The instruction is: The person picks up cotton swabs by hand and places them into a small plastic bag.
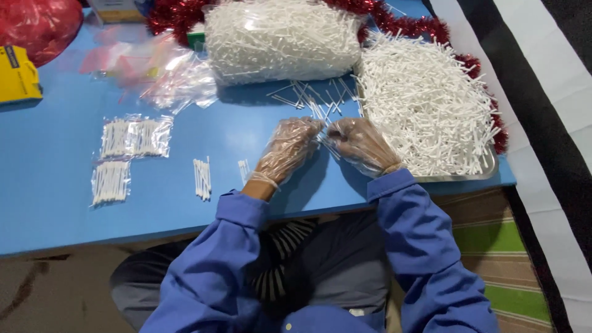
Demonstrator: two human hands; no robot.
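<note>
Gloved left hand (288,150) and right hand (361,145) pinch a few white sticks (322,128) between fingertips; slick gloves could let them slip, scattering beside the tray (487,168).

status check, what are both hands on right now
Left hand and right hand, both gloved, pinching a small bunch of white sticks together. Heaped metal tray at right. Nothing in the way.

table: a blue top (55,185) is carrying everything
tinsel: a red garland (407,26) is curling along the far edge
box: a yellow carton (17,74) is sitting at the left
red bag: a plastic sack (38,23) is bulging in the far corner
floor: a green striped mat (499,246) is lying underneath
</note>
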